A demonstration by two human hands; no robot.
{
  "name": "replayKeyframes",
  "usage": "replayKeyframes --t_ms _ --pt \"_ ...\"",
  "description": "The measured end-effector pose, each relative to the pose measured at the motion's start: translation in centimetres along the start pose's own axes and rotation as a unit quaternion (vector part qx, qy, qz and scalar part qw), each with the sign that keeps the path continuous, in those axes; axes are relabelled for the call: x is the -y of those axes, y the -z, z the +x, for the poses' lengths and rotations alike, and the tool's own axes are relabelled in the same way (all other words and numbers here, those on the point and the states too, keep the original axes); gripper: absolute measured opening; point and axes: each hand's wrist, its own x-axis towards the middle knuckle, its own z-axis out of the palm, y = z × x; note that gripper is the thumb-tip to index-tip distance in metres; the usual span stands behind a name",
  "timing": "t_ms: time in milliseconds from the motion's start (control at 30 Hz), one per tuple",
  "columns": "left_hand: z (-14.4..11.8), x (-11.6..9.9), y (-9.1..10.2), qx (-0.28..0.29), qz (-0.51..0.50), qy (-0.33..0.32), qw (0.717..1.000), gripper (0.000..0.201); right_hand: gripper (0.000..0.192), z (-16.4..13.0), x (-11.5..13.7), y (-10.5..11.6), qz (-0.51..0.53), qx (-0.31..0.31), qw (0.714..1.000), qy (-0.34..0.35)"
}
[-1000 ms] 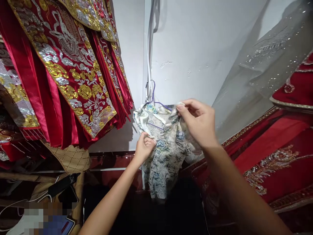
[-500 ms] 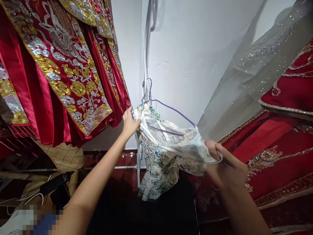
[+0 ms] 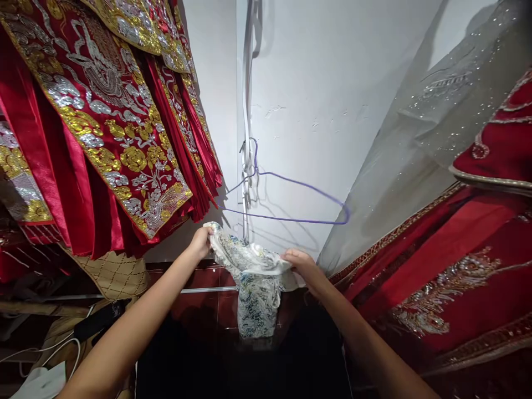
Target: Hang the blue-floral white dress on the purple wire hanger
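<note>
Head view: pale patterned garment (image 3: pixel 254 277) held bunched between both hands, hanging free below the bare purple wire hanger (image 3: pixel 291 202) hooked at the white wall (image 3: pixel 316 100). Left hand (image 3: pixel 200 242) with fingers closed on the upper left edge; right hand (image 3: pixel 300 264) with fingers clenched on the right edge. Red embroidered robes (image 3: pixel 108 122) hanging at left, red beaded gown (image 3: pixel 465 266) at right.

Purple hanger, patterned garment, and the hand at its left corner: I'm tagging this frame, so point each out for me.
purple hanger (image 3: pixel 291 220): head view, lower bar.
patterned garment (image 3: pixel 255 299): head view, hanging middle.
left hand (image 3: pixel 200 242): head view, back of hand.
</note>
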Motion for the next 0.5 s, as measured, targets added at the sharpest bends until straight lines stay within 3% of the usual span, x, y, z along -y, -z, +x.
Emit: replayKeyframes --t_ms 100,167,267,333,400,433,500 --pt "-2.6 -0.5 0.1 0.017 -0.056 0.036 0.998 0.012 0.018 0.7 -1.4 -2.2 -0.167 -0.021 0.983 0.069" --pt "-4.8 -1.2 -0.6 0.032 -0.087 0.038 0.995 0.009 0.021 0.7 -1.2 -4.2 -0.198 0.001 0.974 0.107" --pt "-8.7 -2.4 -2.3 0.116 -0.086 -0.013 0.989 0.007 0.044 0.4 1.2 -7.4 -0.082 0.145 0.985 0.052" --pt "-11.6 -3.2 -3.3 0.211 0.003 -0.095 0.973 0.010 0.058 -0.1 3.6 -9.0 0.055 0.211 0.976 -0.017" --pt "-14.4 -3.8 -3.9 0.293 0.156 -0.193 0.923 0.014 0.064 -0.8 5.8 -9.7 0.140 0.232 0.961 -0.057" --pt "-15.7 -4.0 -4.0 0.326 0.238 -0.240 0.883 0.015 0.065 -1.3 6.7 -9.8 0.146 0.236 0.959 -0.054" --pt "-17.6 -4.3 -4.0 0.377 0.366 -0.318 0.789 0.014 0.064 -2.5 7.9 -9.5 0.084 0.214 0.973 0.017"
